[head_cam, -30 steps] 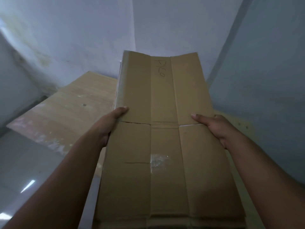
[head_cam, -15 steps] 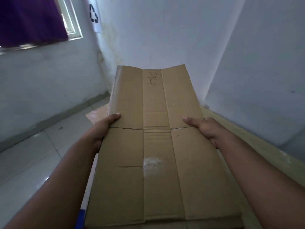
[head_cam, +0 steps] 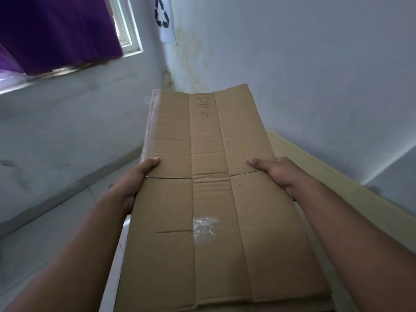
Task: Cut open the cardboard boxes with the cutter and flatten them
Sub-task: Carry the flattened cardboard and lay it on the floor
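Against white walls (head_cam: pixel 315 64) — wooden board (head_cam: pixel 342 183) beside gripped cardboard (head_cam: pixel 168 210).

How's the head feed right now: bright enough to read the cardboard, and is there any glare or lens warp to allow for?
Head view: dim and bluish, yet the flattened cardboard is sharp, with creases and handwriting legible. Head view: glare shows only on the clear tape patch; the window beside the purple curtain is brightest. Head view edges: wide-angle warp tilts the walls.
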A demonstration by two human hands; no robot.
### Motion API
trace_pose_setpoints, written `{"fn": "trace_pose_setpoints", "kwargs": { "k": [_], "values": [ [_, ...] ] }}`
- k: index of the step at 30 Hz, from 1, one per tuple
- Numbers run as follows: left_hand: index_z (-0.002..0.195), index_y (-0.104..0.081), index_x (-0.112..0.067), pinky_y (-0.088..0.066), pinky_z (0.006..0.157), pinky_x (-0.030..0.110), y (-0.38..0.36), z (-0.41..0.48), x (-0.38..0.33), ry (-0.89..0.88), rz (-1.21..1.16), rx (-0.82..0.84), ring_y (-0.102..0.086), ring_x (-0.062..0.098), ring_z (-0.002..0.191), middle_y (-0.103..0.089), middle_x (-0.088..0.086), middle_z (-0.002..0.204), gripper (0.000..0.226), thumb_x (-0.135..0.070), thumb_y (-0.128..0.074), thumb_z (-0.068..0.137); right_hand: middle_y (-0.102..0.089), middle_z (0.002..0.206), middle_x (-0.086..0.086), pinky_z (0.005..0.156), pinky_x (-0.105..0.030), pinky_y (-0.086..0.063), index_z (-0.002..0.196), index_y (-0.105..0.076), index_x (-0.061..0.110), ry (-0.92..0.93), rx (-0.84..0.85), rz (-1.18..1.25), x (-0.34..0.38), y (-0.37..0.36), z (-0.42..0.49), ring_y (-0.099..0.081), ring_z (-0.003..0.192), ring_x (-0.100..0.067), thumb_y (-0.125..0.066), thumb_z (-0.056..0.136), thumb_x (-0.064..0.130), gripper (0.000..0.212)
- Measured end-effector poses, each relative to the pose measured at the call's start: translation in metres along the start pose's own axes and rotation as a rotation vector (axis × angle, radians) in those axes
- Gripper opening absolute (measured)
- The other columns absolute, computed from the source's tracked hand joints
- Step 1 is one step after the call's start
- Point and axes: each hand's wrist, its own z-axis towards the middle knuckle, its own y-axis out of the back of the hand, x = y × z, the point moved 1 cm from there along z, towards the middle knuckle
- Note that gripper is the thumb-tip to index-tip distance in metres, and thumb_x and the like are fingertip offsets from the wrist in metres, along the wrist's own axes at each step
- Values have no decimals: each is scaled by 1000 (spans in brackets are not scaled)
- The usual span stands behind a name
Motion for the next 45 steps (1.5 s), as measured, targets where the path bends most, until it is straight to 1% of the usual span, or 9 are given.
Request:
{"fn": "trace_pose_setpoints", "kwargs": {
  "k": [3, 10, 14, 19, 25, 31, 36, 41, 45],
  "values": [
    [115, -69, -9, -62, 52, 39, 16, 17, -13, -16, -20, -31, -74, 27, 62, -78, 15, 86, 41, -45, -64, 96, -78, 92, -10, 84, -50, -60, 106, -71, 2, 14, 32, -24, 20, -19, 27, -76, 84, -28, -89, 69, 39, 55],
    [116, -70, -7, -62, 55, 40, 75, 37, -37, -23, -66, -95, -75, 28, 65, -78, 17, 90, 45, -46, -66, 94, -77, 93, -12, 81, -47, -61, 106, -71, 1, 6, 110, -65, 51, -80, 59, -76, 83, -29, -91, 63, 45, 64],
    [122, -69, -6, -62, 56, 39, 126, 61, -56, -19, -57, -94, -75, 29, 65, -77, 17, 90, 50, -48, -66, 94, -77, 90, -13, 72, -39, -61, 103, -71, 2, 6, 89, -93, 68, -129, 70, -76, 80, -28, -89, 67, 44, 58],
    [125, -69, -3, -63, 58, 42, 207, 113, -106, -25, 37, -72, -75, 31, 69, -77, 20, 97, 57, -50, -69, 91, -77, 89, -13, 77, -45, -62, 101, -72, 3, -12, 33, -77, 85, -211, 94, -76, 80, -30, -89, 67, 44, 57],
    [117, -70, -3, -62, 57, 40, 292, 166, -173, -79, 157, -56, -75, 30, 67, -77, 20, 93, 54, -51, -69, 92, -77, 80, -12, 50, -27, -55, 100, -71, 0, -8, 9, 43, 107, -315, 124, -75, 66, -23, -84, 77, 37, 45],
    [120, -68, -4, -59, 93, 51, 330, 228, -223, -127, 262, 3, -76, 34, 94, -78, 17, 102, 60, -56, -71, 90, -77, 92, -13, 65, -36, -60, 109, -69, 1, -6, -56, 88, 120, -362, 174, -76, 79, -28, -87, 72, 43, 60],
    [115, -69, -7, -60, 87, 44, 330, 296, -242, -98, 310, 16, -78, 30, 89, -79, 14, 100, 56, -56, -72, 89, -77, 94, -11, 71, -40, -61, 111, -69, 4, -29, -86, 89, 120, -375, 239, -76, 82, -28, -90, 64, 50, 68],
    [112, -69, -6, -58, 97, 46, 326, 384, -262, -22, 429, 27, -76, 30, 98, -79, 12, 103, 69, -65, -78, 78, -78, 91, -9, 70, -37, -61, 106, -73, 6, -58, -92, 89, 115, -377, 321, -76, 80, -26, -85, 74, 43, 51],
    [122, -69, -4, -55, 100, 49, 314, 464, -271, 96, 350, 19, -74, 31, 104, -78, 14, 109, 72, -56, -82, 74, -78, 93, -9, 78, -46, -62, 105, -74, 7, -100, -109, 93, 110, -380, 397, -76, 83, -27, -84, 75, 41, 47]
  ]
}}
